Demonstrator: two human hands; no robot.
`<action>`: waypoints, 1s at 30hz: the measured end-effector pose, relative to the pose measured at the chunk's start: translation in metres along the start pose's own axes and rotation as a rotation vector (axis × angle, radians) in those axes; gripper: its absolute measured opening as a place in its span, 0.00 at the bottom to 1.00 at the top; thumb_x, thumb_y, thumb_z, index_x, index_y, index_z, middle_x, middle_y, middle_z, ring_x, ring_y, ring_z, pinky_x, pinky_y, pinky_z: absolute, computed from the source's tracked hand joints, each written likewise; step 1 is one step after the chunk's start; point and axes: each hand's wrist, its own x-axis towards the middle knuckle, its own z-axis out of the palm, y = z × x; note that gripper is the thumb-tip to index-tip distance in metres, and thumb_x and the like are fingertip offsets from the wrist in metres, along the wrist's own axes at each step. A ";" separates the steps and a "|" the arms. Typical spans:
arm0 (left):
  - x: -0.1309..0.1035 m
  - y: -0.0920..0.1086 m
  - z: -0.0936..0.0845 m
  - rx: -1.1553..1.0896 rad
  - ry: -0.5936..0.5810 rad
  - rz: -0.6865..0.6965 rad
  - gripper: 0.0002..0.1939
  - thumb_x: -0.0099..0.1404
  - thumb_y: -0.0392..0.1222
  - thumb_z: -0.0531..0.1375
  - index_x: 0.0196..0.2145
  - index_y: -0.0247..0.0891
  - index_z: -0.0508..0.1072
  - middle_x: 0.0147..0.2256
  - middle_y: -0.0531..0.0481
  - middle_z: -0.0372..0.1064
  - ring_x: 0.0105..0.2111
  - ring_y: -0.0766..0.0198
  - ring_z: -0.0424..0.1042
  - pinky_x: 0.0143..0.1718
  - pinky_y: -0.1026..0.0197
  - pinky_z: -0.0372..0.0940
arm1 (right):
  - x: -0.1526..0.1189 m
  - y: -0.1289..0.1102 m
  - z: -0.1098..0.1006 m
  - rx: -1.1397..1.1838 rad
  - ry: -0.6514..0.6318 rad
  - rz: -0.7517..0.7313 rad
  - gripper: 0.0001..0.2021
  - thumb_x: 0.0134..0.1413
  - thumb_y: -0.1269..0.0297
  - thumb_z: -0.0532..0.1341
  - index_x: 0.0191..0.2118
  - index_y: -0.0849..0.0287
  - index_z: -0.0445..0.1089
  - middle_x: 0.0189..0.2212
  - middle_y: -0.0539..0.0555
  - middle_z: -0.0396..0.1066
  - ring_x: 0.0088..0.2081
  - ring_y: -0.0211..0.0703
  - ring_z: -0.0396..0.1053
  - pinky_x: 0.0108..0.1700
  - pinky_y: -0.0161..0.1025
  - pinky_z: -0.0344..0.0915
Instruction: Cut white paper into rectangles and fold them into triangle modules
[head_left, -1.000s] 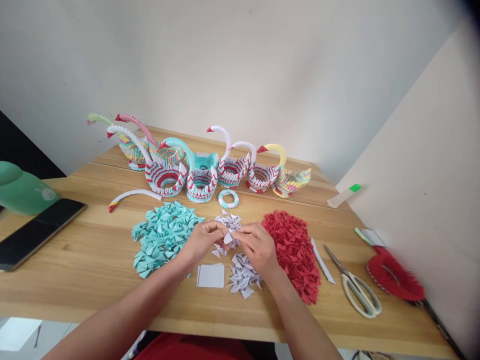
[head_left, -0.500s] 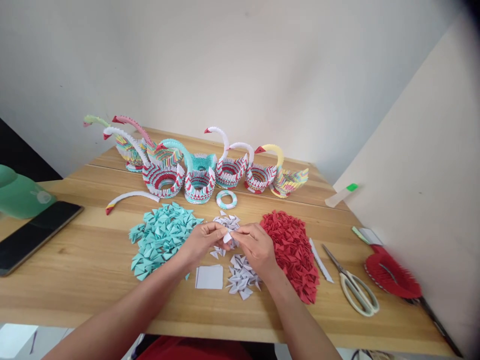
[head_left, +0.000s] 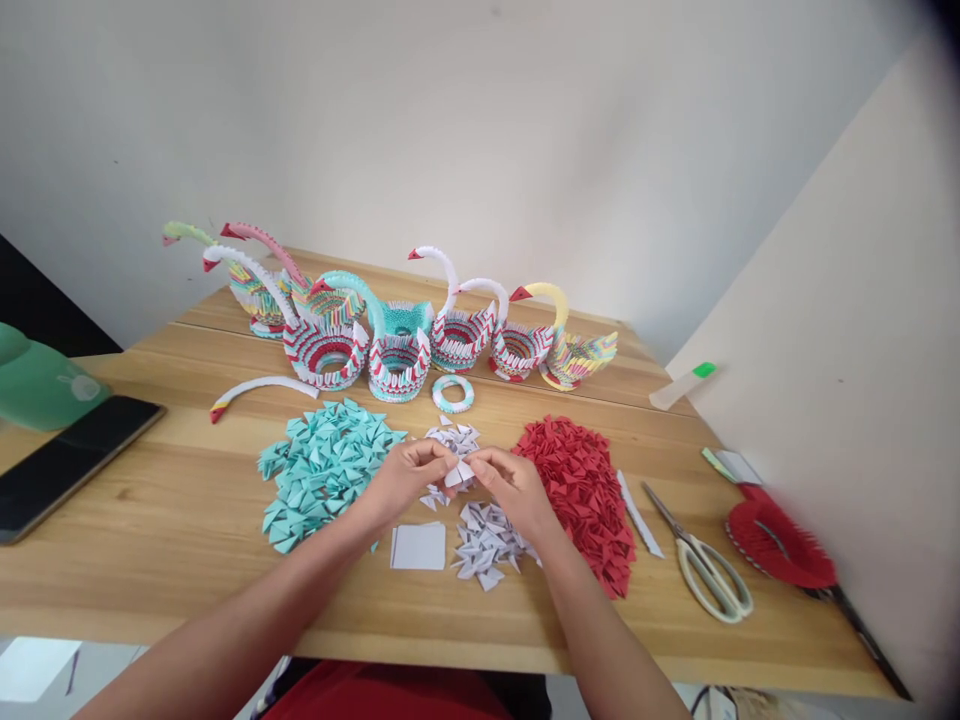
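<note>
Between my two hands is a small piece of white paper (head_left: 459,474), partly folded, with its lower part pointing toward me. My left hand (head_left: 411,480) pinches its left side, and my right hand (head_left: 511,484) pinches the right. Under and around the fingers lie folded white paper triangles (head_left: 489,545), in two heaps. A stack of flat white paper slips (head_left: 418,547) rests in front of my left wrist. Folded turquoise triangles (head_left: 326,470) are piled to the left, and red triangles (head_left: 581,500) to the right.
Several folded-paper swans (head_left: 326,350) stand along the back. Before them lie a paper ring (head_left: 453,394) and a loose swan neck (head_left: 262,385). At left are a phone (head_left: 75,465) and a green container (head_left: 45,385); at right, scissors (head_left: 709,570) and a red paper piece (head_left: 780,542).
The white paper has changed from a small rectangular shape to a flaring, wing-like fold. Both hands keep their pinch on it in nearly the same place. The camera view has shifted slightly.
</note>
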 end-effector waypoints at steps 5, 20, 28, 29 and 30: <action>0.000 -0.003 0.002 0.045 -0.023 0.022 0.15 0.55 0.50 0.65 0.25 0.33 0.73 0.21 0.51 0.71 0.21 0.66 0.70 0.28 0.63 0.64 | 0.002 0.001 0.008 -0.022 0.003 0.030 0.12 0.57 0.57 0.60 0.29 0.60 0.72 0.25 0.50 0.72 0.27 0.39 0.68 0.29 0.33 0.62; -0.006 -0.006 0.008 0.386 -0.024 0.159 0.10 0.59 0.43 0.62 0.24 0.36 0.73 0.23 0.52 0.70 0.25 0.66 0.66 0.29 0.65 0.59 | 0.001 -0.004 0.002 -0.086 0.121 0.020 0.13 0.54 0.58 0.61 0.24 0.59 0.69 0.19 0.47 0.65 0.21 0.35 0.58 0.23 0.31 0.54; -0.002 -0.004 0.004 0.071 0.070 0.039 0.14 0.53 0.49 0.65 0.21 0.35 0.73 0.19 0.51 0.68 0.20 0.67 0.64 0.26 0.64 0.59 | 0.003 -0.001 -0.002 0.088 0.107 -0.029 0.15 0.59 0.52 0.57 0.31 0.59 0.70 0.25 0.50 0.68 0.28 0.39 0.65 0.32 0.35 0.62; -0.002 -0.003 0.004 0.058 0.077 0.039 0.14 0.53 0.49 0.66 0.21 0.35 0.73 0.19 0.51 0.68 0.20 0.67 0.64 0.26 0.64 0.60 | 0.003 -0.002 0.000 0.077 0.071 -0.021 0.14 0.57 0.53 0.58 0.31 0.59 0.70 0.24 0.49 0.67 0.27 0.38 0.64 0.30 0.34 0.61; -0.002 -0.002 0.004 0.049 0.078 0.038 0.15 0.53 0.49 0.66 0.21 0.34 0.73 0.19 0.51 0.68 0.21 0.67 0.64 0.27 0.64 0.60 | 0.003 -0.002 0.002 0.059 0.047 -0.008 0.13 0.56 0.54 0.60 0.29 0.59 0.69 0.23 0.48 0.65 0.26 0.37 0.62 0.29 0.33 0.59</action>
